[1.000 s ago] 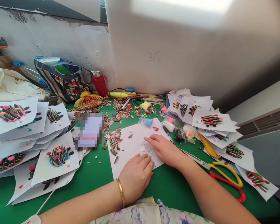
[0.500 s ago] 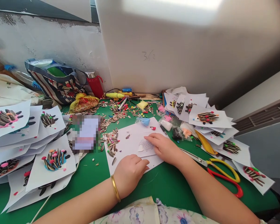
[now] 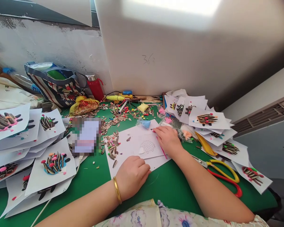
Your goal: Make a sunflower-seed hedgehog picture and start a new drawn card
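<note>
My right hand [image 3: 168, 141] reaches over the right side of a white sheet [image 3: 130, 157], its fingertips closed at a small red clay piece with a dark tip [image 3: 152, 130]. A thin pink stick [image 3: 163, 150] shows beside and partly under that hand. To its left, a smaller paper bears a line-drawn hedgehog [image 3: 147, 147]. My left hand [image 3: 133, 173], with a gold bangle at the wrist, rests curled on the sheet's near edge; whatever its fingers might hold is hidden. Sunflower seeds and small coloured balls [image 3: 112, 145] lie on the sheet's left part.
Stacked seed-hedgehog cards stand left [image 3: 54, 162] and right [image 3: 207, 119]. Scissors [image 3: 223, 173] lie by my right forearm, near a yellow comb-like piece [image 3: 205, 144]. Clay packets [image 3: 144, 123], a phone [image 3: 87, 135], a red flask [image 3: 95, 88] and a striped bag [image 3: 54, 83] are around.
My right hand has moved from the hedgehog drawing up and right to the red clay piece, uncovering the drawing and the pink stick. My left hand stays nearly still.
</note>
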The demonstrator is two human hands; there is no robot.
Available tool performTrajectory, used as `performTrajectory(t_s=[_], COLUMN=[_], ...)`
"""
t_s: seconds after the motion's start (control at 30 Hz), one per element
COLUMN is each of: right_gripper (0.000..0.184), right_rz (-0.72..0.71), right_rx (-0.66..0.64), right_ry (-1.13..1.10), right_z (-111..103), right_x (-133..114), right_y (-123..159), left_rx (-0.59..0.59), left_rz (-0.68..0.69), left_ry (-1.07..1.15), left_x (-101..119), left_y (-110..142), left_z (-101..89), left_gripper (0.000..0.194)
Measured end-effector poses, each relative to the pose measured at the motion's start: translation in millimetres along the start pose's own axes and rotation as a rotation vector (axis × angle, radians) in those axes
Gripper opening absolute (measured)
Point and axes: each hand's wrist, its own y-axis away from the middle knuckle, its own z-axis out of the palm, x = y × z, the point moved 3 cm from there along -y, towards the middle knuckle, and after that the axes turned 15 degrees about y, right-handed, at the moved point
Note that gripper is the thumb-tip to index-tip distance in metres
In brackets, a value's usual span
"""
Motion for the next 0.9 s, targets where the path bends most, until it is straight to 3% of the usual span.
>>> performTrajectory(t_s=[0.3,0.6,0.77,0.9], right_gripper=[0.019,0.019,0.023,0.024], right_rz=[0.091,0.151,0.169,0.204], right_rx=[0.019,0.005,-0.011,-0.204], right_ry=[0.074,-0.061,-0.514,-0.997], right_z=[4,-7,-12,-20], right_x=[-3,-5,-14,-40], right_y=[-16,-18,-14,-3], left_rx=[0.010,0.046,0.167,0.378], left_rz=[0.004,0.006,-0.052,-0.237], left_ry=[0.023,0.050,0.140,0.278], left_x=[-1,-1,-5,-20], left_y=[-1,1,0,0], left_z=[1.0,-1.4,-10.8,-26.6], left_gripper=[0.021,0.020,0.013,0.017])
